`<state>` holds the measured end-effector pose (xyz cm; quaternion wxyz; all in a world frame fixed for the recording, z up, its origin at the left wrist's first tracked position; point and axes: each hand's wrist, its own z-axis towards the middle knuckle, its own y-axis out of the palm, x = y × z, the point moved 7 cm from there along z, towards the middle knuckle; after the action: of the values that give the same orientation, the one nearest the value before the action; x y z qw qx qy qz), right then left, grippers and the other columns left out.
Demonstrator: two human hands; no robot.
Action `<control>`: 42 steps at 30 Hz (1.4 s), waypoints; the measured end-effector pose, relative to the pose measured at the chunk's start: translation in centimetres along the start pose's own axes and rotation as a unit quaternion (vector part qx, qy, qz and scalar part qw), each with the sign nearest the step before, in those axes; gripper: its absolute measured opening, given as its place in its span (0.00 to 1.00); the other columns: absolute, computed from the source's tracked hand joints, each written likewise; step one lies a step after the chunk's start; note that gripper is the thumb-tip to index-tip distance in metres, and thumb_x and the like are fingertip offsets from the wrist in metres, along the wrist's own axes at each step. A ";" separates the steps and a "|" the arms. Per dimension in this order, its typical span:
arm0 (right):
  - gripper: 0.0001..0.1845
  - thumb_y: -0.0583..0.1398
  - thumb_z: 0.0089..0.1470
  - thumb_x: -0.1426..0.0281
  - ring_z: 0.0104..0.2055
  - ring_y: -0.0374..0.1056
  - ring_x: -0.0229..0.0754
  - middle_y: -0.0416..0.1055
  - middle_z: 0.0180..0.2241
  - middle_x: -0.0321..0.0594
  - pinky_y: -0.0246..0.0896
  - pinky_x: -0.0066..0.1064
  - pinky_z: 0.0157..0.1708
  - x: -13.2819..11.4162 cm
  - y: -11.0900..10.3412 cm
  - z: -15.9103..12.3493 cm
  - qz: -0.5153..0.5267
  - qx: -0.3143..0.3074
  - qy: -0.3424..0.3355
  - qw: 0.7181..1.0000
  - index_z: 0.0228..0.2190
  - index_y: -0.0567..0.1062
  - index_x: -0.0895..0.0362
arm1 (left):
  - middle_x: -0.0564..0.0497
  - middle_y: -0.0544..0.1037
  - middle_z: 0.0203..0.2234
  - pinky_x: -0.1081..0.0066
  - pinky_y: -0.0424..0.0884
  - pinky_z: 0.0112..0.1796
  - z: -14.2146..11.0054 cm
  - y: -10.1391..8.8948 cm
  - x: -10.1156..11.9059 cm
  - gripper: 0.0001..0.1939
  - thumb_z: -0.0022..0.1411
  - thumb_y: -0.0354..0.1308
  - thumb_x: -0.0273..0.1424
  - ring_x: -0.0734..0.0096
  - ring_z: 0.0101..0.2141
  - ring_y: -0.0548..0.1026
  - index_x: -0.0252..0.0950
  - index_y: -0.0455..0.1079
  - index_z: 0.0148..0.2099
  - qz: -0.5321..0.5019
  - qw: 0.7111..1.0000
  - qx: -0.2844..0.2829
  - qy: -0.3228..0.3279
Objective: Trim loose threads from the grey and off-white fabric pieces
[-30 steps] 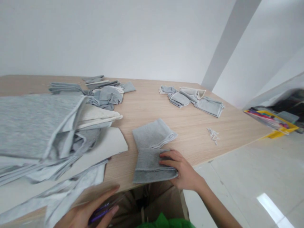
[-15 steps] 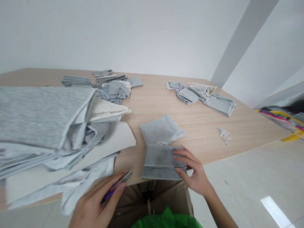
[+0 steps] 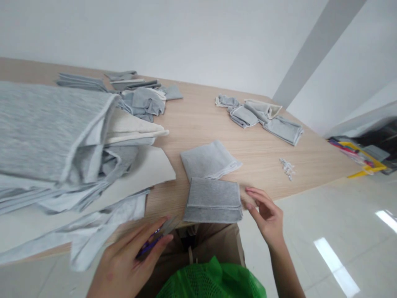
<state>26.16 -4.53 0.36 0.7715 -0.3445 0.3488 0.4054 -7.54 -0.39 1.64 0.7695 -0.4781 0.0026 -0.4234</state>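
Cloth (image 3: pixel 214 195) folded, six o'clock; fabric (image 3: pixel 46 130) left heaped, nine o'clock.
Snips (image 3: pixel 154 240) pinched in left hand (image 3: pixel 125 258); right hand (image 3: pixel 269 217) empty, fingers spread.

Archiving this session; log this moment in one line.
left hand: holds purple-handled tool | right hand: empty, beside darker folded cloth | lighter cloth: behind darker one

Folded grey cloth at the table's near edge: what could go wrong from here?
The folded grey cloth lies unheld, so a bump might push it off the table. The purple-handled tool in the left hand points its blades toward that cloth and could snag it. A pale strip overhanging the edge near that hand might get dragged.
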 end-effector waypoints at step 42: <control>0.22 0.57 0.56 0.79 0.50 0.70 0.49 0.72 0.47 0.45 0.68 0.44 0.50 -2.6 -1.1 -1.4 -0.032 0.008 0.022 0.999 0.49 0.76 0.49 | 0.54 0.81 0.45 0.74 0.76 0.42 3.5 3.9 5.5 0.21 0.66 0.57 0.44 0.71 0.38 0.81 0.48 0.68 0.59 -0.022 0.994 -0.086 0.059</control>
<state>25.66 -7.15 2.05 0.7789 -0.3584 0.3576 0.3701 -0.02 -0.68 2.88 0.7149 -0.5162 0.0742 -0.4657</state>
